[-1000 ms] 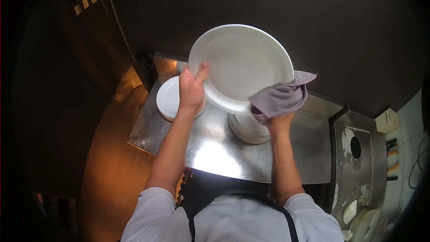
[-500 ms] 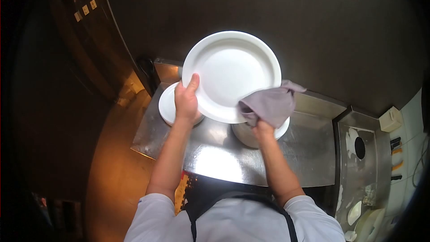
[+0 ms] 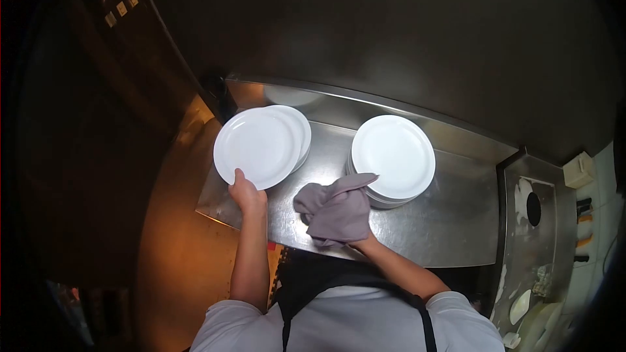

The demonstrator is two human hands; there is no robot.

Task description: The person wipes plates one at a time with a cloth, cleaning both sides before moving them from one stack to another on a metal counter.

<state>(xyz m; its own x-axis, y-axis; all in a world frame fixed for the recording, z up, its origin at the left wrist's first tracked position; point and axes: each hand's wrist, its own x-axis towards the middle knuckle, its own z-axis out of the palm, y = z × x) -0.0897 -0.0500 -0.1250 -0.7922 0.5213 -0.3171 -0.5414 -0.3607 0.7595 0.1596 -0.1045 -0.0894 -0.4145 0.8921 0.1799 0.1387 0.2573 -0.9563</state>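
My left hand (image 3: 249, 197) grips a white plate (image 3: 255, 148) by its near rim, thumb on top. That plate overlaps the left stack of plates (image 3: 302, 132), lying a little left of and nearer than the stack. A greyish-purple cloth (image 3: 339, 212) is bunched in my right hand (image 3: 362, 242), whose fingers are mostly hidden under it. The cloth hangs over the counter's front part, its upper corner right at the near rim of the right stack of white plates (image 3: 394, 156).
Both stacks stand on a stainless steel counter (image 3: 450, 221) with a raised back edge against a dark wall. At the right is a metal sink area (image 3: 544, 234) with a round dark opening. Knives (image 3: 583, 231) hang on the tiled wall beyond, near a white box (image 3: 578, 171).
The held plate has moved down and left, from in front of me to over the left stack. My right hand and the cloth have come off the plate and dropped nearer my body.
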